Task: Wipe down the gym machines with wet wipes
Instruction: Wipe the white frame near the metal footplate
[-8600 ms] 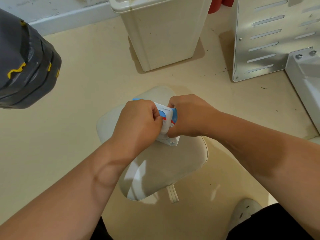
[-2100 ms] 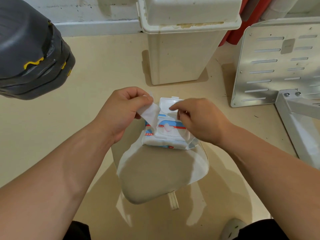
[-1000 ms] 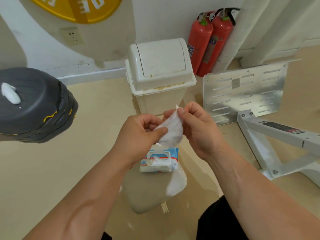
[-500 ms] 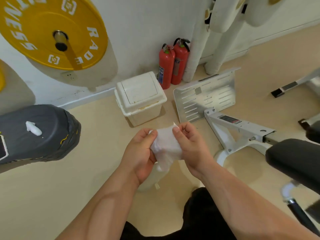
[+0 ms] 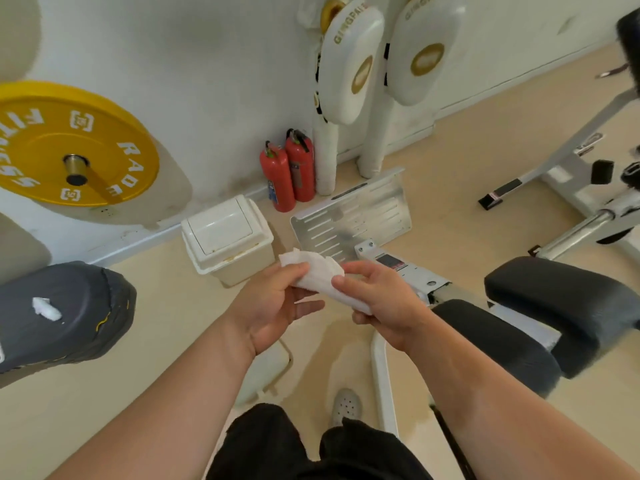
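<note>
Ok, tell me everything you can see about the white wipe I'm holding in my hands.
The wet wipe is a thin, soft, white sheet, crumpled and loosely folded rather than spread flat, with a ragged upper edge. It is held in the air above the beige floor, between both hands. The left hand pinches its left end with the thumb on top. The right hand pinches its right end, where a strip trails under the palm. Nothing else touches it.

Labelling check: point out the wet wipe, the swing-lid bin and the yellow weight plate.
wet wipe (image 5: 317, 271), head view, bunched middle.
swing-lid bin (image 5: 221, 228), head view, lid flap.
yellow weight plate (image 5: 59, 133), head view, face above hub.
</note>
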`<act>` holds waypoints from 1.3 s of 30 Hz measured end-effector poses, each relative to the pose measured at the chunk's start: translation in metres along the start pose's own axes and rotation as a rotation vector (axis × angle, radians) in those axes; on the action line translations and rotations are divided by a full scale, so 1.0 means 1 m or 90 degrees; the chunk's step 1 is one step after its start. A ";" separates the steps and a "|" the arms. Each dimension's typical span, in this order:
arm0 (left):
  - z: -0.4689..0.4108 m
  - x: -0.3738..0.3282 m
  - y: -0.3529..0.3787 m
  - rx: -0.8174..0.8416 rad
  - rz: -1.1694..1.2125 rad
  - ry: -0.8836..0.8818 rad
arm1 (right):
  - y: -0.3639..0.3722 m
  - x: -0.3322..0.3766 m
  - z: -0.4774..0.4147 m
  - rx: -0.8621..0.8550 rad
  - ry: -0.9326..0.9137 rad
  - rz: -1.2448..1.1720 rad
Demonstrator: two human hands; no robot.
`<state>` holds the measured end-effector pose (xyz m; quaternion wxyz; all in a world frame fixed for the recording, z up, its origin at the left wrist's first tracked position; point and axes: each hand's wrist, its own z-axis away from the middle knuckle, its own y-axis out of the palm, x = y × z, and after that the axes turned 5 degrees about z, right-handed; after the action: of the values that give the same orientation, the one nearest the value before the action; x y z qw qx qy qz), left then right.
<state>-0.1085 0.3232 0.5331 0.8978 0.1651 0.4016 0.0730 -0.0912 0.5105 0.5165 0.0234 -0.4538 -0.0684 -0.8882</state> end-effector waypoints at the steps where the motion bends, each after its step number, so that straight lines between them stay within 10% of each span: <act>1: -0.001 -0.001 0.011 -0.002 -0.008 -0.001 | -0.010 0.004 0.002 0.017 0.004 0.009; 11: -0.049 -0.026 0.088 -0.091 -0.089 0.000 | -0.096 0.030 -0.001 -0.132 -0.064 -0.290; 19: -0.099 -0.027 0.122 -0.204 -0.280 0.116 | -0.112 0.040 -0.039 -0.441 -0.074 -0.059; 26: -0.175 -0.062 0.103 -0.145 -0.250 0.134 | -0.064 0.068 -0.144 -0.340 -0.127 0.094; 34: -0.324 -0.121 0.020 0.203 -0.116 -0.091 | -0.050 0.086 -0.306 -0.356 -0.047 0.096; 39: -0.398 -0.150 -0.016 0.091 -0.168 -0.090 | -0.052 0.083 -0.396 -0.387 -0.001 0.110</act>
<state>-0.5054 0.3636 0.3837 0.9115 0.1793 0.3599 -0.0859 -0.4632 0.5074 0.3496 -0.0377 -0.4449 0.2389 -0.8623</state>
